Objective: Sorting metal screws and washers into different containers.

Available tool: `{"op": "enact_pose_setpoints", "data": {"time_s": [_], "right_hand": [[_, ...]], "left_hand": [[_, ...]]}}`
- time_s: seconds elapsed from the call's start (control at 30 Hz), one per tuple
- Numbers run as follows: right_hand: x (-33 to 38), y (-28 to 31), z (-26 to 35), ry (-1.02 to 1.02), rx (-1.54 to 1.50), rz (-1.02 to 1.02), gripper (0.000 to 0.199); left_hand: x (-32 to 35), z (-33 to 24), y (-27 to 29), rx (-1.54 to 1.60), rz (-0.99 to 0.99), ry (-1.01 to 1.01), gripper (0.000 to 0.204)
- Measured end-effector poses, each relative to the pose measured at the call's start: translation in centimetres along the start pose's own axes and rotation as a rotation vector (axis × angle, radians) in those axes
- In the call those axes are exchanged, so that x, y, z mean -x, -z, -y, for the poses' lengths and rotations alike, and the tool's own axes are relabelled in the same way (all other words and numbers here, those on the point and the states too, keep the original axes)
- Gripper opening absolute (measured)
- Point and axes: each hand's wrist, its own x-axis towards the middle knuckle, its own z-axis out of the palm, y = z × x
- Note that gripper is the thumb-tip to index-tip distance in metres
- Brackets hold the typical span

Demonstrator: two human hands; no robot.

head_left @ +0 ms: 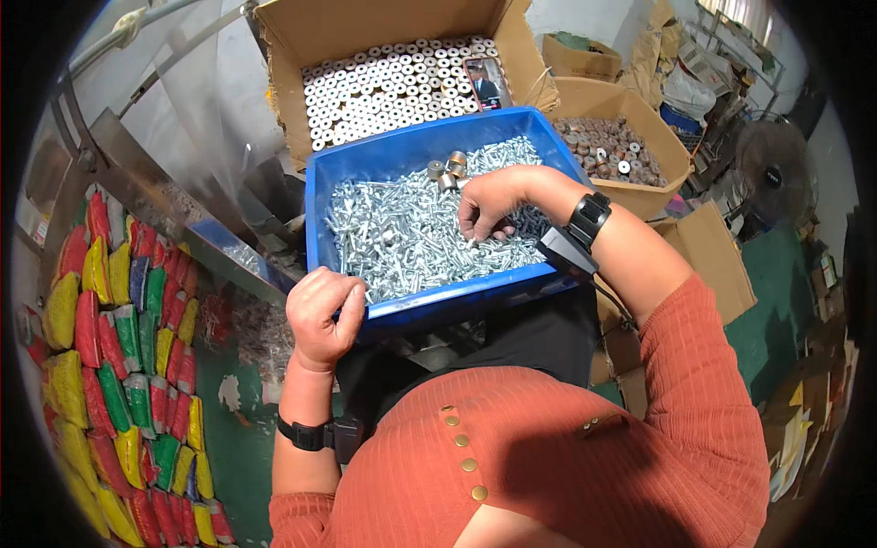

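Observation:
A blue plastic tub [315, 210] full of loose silvery screws [402, 247] stands in front of me. My right hand [493, 203] reaches into it from the right, its bent fingers closed on screws in the pile. Exactly how many it grips is hidden. Beside its knuckles, a few short metal cylinders [448, 172] with a hole through them lie on top of the screws. At the tub's near left corner my left hand [322, 315] is curled into a fist, back of the hand up. Whatever it may hold does not show.
Behind the tub, an open cardboard box [393, 18] holds rows of white-ended cylinders [393, 87] and a phone [489, 84]. Another box [653, 196] of brownish cylinders stands to the right, near a fan [775, 169]. Red, yellow and green packed bags [128, 365] are stacked at left, beside metal machinery [196, 215].

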Motion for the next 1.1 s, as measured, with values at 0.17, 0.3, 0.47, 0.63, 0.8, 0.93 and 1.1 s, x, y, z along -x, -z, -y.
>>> {"op": "enact_pose_setpoints", "data": {"time_s": [0.17, 0.3, 0.47, 0.63, 0.8, 0.93, 1.1], "right_hand": [[1.9, 0.9, 0.5, 0.102, -0.336, -0.145, 0.018], [2.2, 1.2, 1.3, 0.297, -0.914, -0.276, 0.022], [-2.2, 2.6, 7.0, -0.032, -0.481, -0.464, 0.022], [-9.7, 3.3, 9.6, -0.089, 0.212, -0.495, 0.016], [-12.1, 3.3, 9.8, -0.213, 0.542, -0.482, 0.021], [-10.0, 3.4, 10.0, -0.322, 0.185, -0.529, 0.023], [-8.2, 4.4, 12.5, -0.141, -0.335, -0.487, 0.016]], "left_hand": [[0.2, 0.2, 0.1, 0.052, -0.009, -0.001, 0.005], [0.2, 0.4, 0.3, 0.101, -0.033, -0.027, 0.003], [0.6, 0.9, 0.4, 0.147, -0.050, -0.046, 0.003], [1.4, 2.5, -0.3, 0.155, -0.111, -0.118, 0.005], [2.5, 2.6, -1.0, 0.191, -0.274, -0.144, 0.016], [2.8, 2.8, -1.4, 0.271, -0.397, -0.157, 0.021], [2.9, 3.3, -1.5, 0.268, -0.375, -0.143, 0.021]]}}
